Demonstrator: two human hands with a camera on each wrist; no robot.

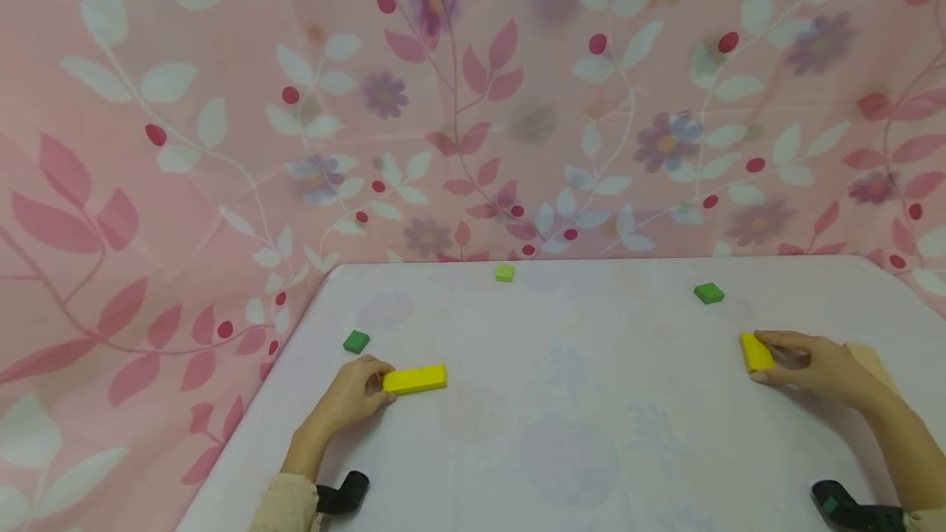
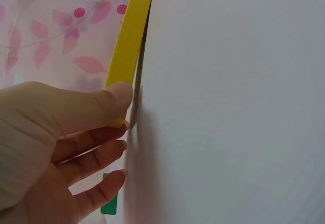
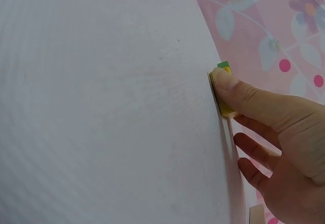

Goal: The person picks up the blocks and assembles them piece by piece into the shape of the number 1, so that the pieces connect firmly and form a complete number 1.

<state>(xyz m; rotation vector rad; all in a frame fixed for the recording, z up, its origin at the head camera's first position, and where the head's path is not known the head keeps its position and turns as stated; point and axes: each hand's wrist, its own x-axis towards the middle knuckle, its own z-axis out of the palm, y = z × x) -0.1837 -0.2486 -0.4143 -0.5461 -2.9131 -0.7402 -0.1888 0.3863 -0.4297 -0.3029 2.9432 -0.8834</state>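
My left hand pinches the near end of a long yellow block between thumb and index finger; the block points to the right. In the left wrist view the same yellow block reaches past the thumb, and the other fingers are spread behind it. On the right side, my right hand holds a shorter yellow block by its two ends. The right wrist view shows the thumb covering much of that yellow block. A dark green block lies just beyond the left hand.
A light green block sits at the table's far edge, and another green block lies beyond the right hand. Partly behind the right wrist is a pale wooden piece. The white tabletop meets a pink floral curtain.
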